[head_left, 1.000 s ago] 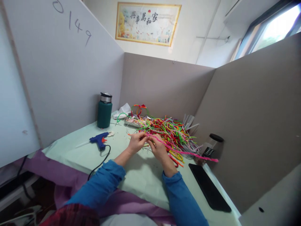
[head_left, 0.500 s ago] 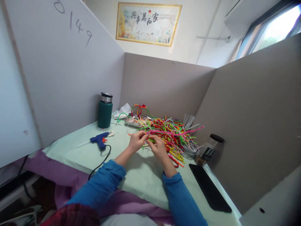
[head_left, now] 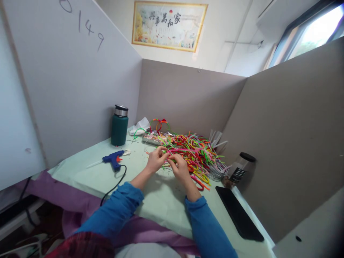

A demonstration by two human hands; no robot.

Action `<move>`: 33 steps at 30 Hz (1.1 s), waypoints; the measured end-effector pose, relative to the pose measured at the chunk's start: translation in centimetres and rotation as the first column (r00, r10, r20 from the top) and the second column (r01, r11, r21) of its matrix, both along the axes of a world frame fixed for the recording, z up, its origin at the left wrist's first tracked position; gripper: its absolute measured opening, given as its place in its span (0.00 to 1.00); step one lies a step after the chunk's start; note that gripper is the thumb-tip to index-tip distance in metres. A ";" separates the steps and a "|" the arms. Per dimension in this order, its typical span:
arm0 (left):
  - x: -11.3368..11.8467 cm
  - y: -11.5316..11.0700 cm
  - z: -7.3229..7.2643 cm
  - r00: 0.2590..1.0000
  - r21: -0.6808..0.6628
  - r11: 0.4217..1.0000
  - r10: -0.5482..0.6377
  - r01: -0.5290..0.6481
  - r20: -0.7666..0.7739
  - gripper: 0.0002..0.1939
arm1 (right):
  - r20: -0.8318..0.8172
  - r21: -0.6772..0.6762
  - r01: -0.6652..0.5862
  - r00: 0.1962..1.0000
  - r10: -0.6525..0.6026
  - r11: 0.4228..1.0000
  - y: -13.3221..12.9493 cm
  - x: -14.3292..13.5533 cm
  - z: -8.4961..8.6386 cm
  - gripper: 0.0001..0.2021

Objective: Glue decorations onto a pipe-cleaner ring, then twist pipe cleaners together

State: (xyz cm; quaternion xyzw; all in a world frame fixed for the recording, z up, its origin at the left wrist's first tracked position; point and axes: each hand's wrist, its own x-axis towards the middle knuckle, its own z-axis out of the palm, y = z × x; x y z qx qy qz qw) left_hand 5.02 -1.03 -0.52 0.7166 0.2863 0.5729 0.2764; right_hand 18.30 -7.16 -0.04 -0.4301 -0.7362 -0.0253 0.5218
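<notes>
My left hand and my right hand meet fingertip to fingertip above the table, just in front of a heap of coloured pipe cleaners. Both are closed in a pinch on a pink pipe cleaner, whose free part runs off to the right across the heap. The fingers hide the spot where it is pinched. Against the many colours behind, its far end is hard to follow.
On the left lie a blue glue gun with a black cord and a green bottle. A metal tray stands behind my hands. To the right are a clear jar with a black lid and a black phone-like slab. Grey partitions enclose the table.
The pink pipe cleaner's free end, which stuck out far to the right past the heap, no longer shows there. Both hands stay pinched together in nearly the same place.
</notes>
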 end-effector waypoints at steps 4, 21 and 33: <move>-0.4 -0.9 0.8 0.997 0.194 0.979 -0.056 0.064 -0.050 0.11 | -0.085 -0.025 0.020 0.996 -0.022 0.999 -0.1 0.3 0.1 0.06; -0.9 -1.1 1.0 0.991 0.449 0.887 -0.070 0.113 -0.110 0.09 | -0.097 0.058 0.044 0.995 -0.038 0.997 -0.8 0.5 0.7 0.05; -1.3 0.2 0.6 0.925 -0.148 0.925 -0.366 0.349 -0.102 0.14 | 0.017 0.091 0.013 1.000 -0.014 0.996 -0.8 0.5 0.7 0.06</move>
